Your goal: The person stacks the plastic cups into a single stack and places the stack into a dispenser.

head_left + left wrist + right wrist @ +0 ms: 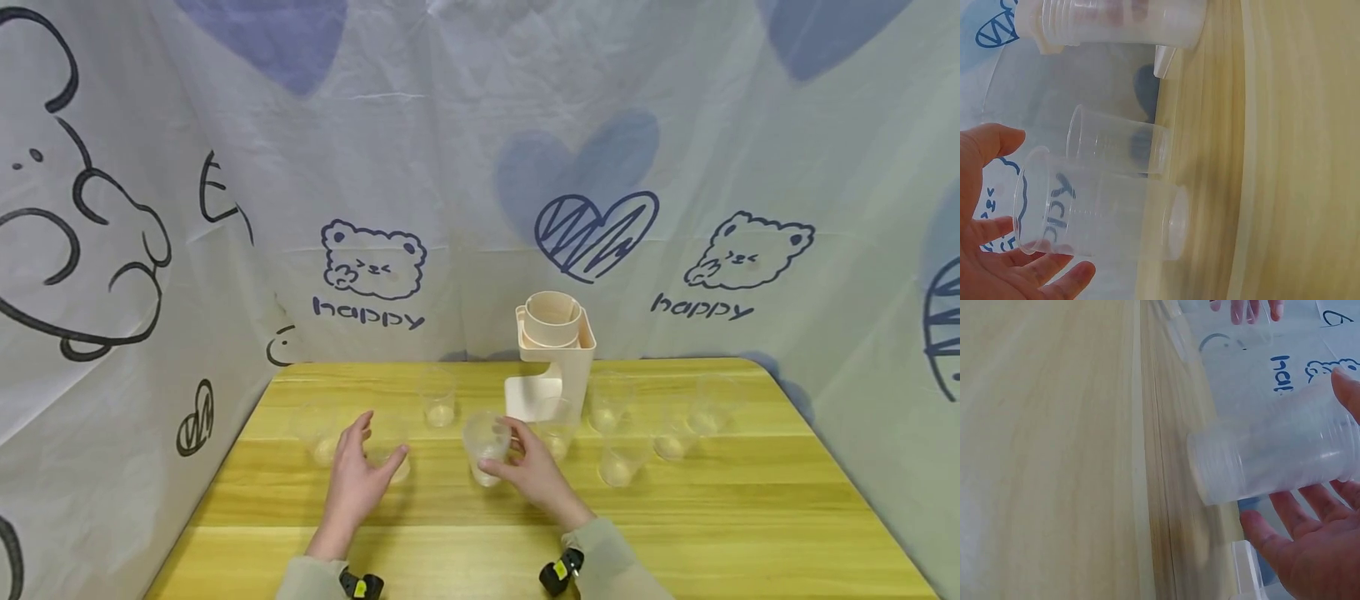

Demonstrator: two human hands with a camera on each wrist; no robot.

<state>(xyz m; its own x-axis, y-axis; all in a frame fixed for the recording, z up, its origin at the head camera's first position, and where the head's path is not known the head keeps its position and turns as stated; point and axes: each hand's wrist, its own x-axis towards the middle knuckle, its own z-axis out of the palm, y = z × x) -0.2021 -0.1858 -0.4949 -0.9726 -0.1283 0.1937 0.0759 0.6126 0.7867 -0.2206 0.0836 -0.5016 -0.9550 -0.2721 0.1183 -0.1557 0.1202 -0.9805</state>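
My left hand reaches beside a clear plastic cup, thumb and fingers spread apart about its rim. The thumb stands clear of the cup, and the fingertips lie along its far side. This cup stands upright on the wooden table. At the middle of the table, my right hand holds a stack of nested clear cups, thumb on one side and fingers on the other. Several ridged rims show on the stack in the right wrist view. Its base is at or close to the tabletop; I cannot tell which.
A cream dispenser-like stand with a round holder on top is at the back. Several clear cups stand right of it, including one cup in front. Another cup is at the back left. Printed cloth hangs behind the table.
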